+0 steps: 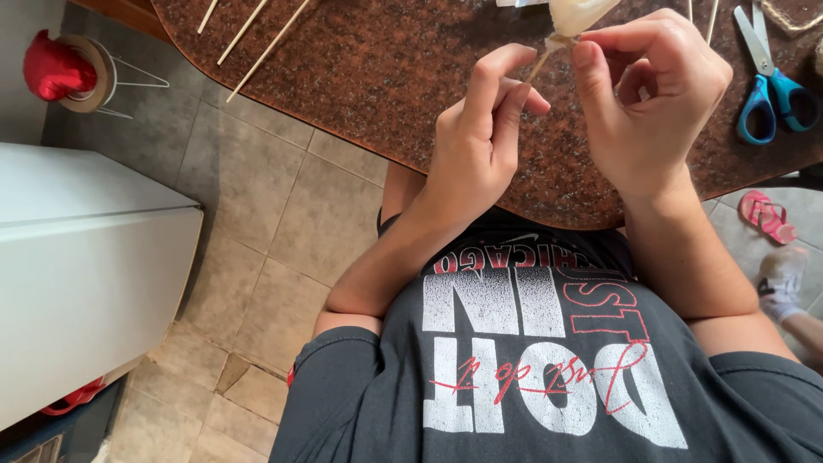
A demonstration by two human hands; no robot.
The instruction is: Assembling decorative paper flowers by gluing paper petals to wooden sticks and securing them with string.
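Seated person's left hand [480, 137] pinches a thin wooden stick [538, 64] betw. thumb & forefinger, steadying it; right hand [647, 94], fingers curled shut, grips the cream-coloured wrap [576, 15] at the stick's top, held over the speckled brown table [360, 69]. Blue-handled scissors [771, 81] lie w/in reach at right, spare sticks [257, 34] upper left. No packaging in view; red bundle on a tape roll [64, 69] by a white cabinet [86, 257].
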